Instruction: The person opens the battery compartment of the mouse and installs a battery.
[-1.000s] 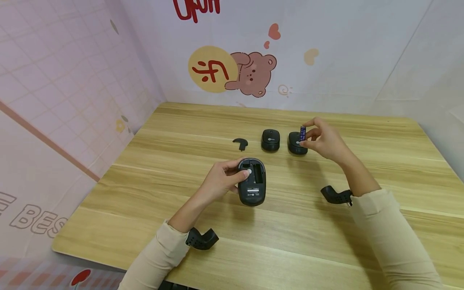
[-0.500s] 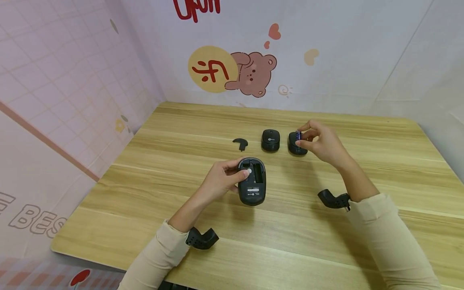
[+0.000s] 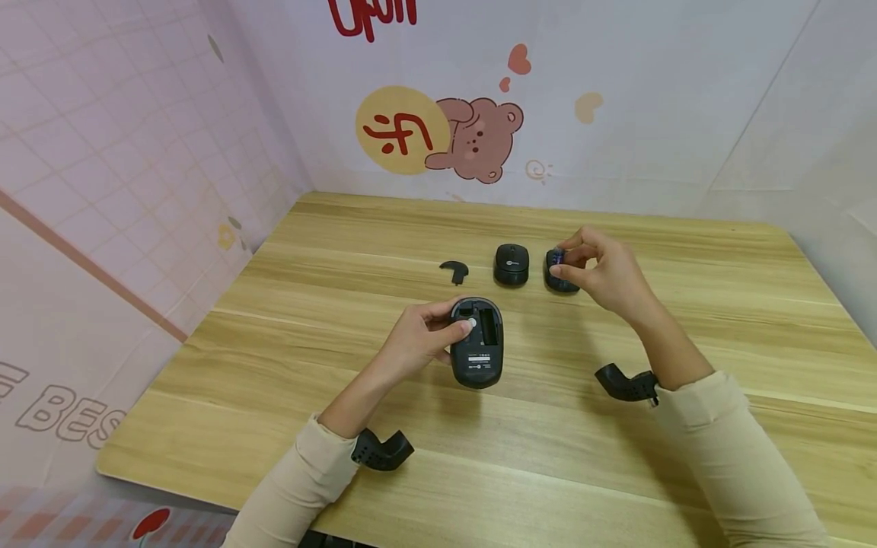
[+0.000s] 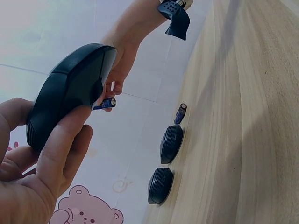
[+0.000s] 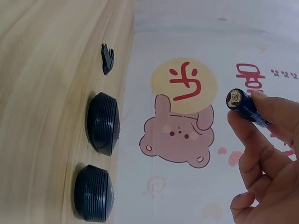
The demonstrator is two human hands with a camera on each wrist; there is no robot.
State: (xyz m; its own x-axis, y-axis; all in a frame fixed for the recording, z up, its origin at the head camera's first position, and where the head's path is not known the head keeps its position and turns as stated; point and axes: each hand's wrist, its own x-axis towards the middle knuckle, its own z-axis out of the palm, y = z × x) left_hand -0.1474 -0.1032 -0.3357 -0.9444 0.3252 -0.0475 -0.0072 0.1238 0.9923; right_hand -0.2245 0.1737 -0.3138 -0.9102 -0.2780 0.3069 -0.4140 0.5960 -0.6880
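Observation:
My left hand (image 3: 419, 339) grips a black computer mouse (image 3: 477, 369) above the table, underside facing up. Its thumb lies on the underside beside an uncovered, empty battery slot (image 3: 489, 327). Off to the right, my right hand (image 3: 610, 278) pinches a dark blue battery (image 5: 250, 109) between thumb and forefinger, with one metal end exposed in the right wrist view. From the head camera this battery overlaps the rightmost mouse on the table. A second blue battery (image 4: 180, 114) is on the table beside that mouse in the left wrist view; the right hand hides it from above.
Two more black mice, one in the middle (image 3: 511, 266) and one to its right (image 3: 556, 285), sit at the back of the wooden table (image 3: 384, 243). Left of them is a thin black curved cover (image 3: 455, 271) with a tab. A printed wall cloth (image 3: 644, 152) hangs behind.
My right hand has moved slightly left with the battery, which now tilts and shows less of its length. The left hand and its mouse have stayed nearly still.

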